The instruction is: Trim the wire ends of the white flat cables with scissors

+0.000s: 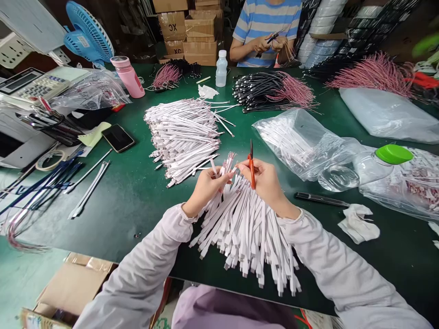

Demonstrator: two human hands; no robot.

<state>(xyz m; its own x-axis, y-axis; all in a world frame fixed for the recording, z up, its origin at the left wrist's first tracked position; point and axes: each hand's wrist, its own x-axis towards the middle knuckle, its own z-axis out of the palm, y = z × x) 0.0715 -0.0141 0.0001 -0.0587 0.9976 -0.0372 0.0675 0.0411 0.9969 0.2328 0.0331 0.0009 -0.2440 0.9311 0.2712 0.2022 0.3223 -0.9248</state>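
Note:
A large heap of white flat cables [252,228] lies before me, metal plugs toward my body and bare wire ends pointing away. My left hand [207,187] is closed around several white cables [227,165] near their pinkish stripped ends. Close beside it, my right hand [264,183] grips a small orange-handled tool [252,171] whose dark pointed tip sticks upward; its exact kind is unclear. The thumb and forefinger of that hand meet near the wire ends, and whether they pinch a wire cannot be made out. Beyond my hands sits a second pile of white cables [185,137].
A phone [118,138] and loose cables [89,189] lie left. To the right are bagged cables [288,137], a green-capped bottle [363,167], a black cutter knife [320,199] and crumpled tissue [359,224]. Across the green table [137,192], a co-worker [267,27] handles wires behind black cables [260,91].

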